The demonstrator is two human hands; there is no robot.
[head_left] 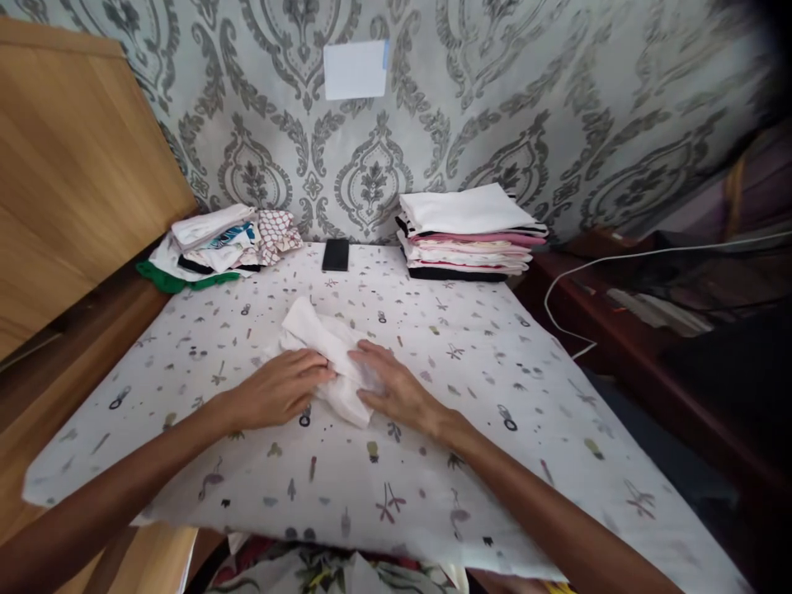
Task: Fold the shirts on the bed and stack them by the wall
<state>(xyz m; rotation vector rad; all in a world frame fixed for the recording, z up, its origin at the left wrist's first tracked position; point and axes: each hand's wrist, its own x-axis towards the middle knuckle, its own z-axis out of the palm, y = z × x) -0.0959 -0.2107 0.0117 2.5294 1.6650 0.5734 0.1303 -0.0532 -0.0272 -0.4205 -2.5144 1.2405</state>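
A small white cloth (pixel 325 334), crumpled and partly folded, lies on the patterned white cover (pixel 346 478) in the middle of the surface. My left hand (pixel 281 388) is closed on its left edge, fingers pinched together near the cloth's middle. On the opposite side, my right hand (pixel 396 388) rests against the cloth with thumb and fingers spread apart, the fingertips touching its edge. Part of the cloth is hidden behind my fingers.
A neat stack of folded cloths (pixel 467 235) stands at the back right. Looser folded clothes (pixel 216 243) lie at the back left. Between them is a black phone (pixel 335 255). A wooden panel (pixel 80 165) rises at left; a white cable (pixel 569 268) hangs at right.
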